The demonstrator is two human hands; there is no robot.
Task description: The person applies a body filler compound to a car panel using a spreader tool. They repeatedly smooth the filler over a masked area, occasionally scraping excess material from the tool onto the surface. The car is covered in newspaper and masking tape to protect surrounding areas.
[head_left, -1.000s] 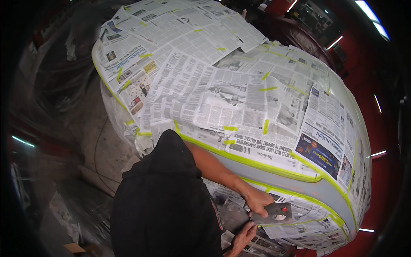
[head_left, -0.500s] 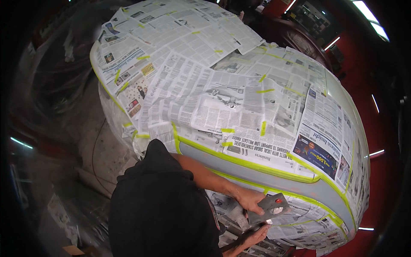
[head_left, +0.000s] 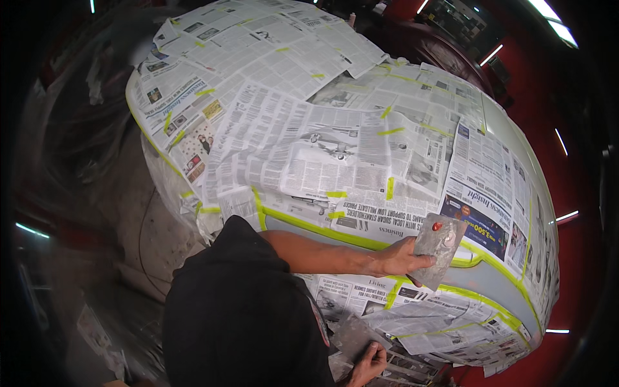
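My left hand [head_left: 405,259], arm stretched out to the right, grips the edge of a grey rectangular putty plate [head_left: 433,267]. A red dab [head_left: 436,226] and a paler smear [head_left: 448,240] sit on that plate, which is tilted up in front of the car's bumper. Lower down, my right hand [head_left: 369,366] pinches a flat grey putty spreader [head_left: 353,337], with the thumb on its face. The two tools are apart. Behind the plate runs a bare grey bumper strip [head_left: 483,281], bordered by yellow-green masking tape [head_left: 322,229].
Newspaper sheets [head_left: 258,148], taped down, cover most of the car. More newspaper [head_left: 445,319] hangs below the bumper strip. Clear plastic sheeting [head_left: 84,129] drapes at the left, beside a dusty floor [head_left: 145,219]. A dark red car [head_left: 445,55] stands behind.
My left hand has lifted the putty plate up and to the right, tilting it more upright. My right hand has moved down and left, away from the plate, and its spreader now shows.
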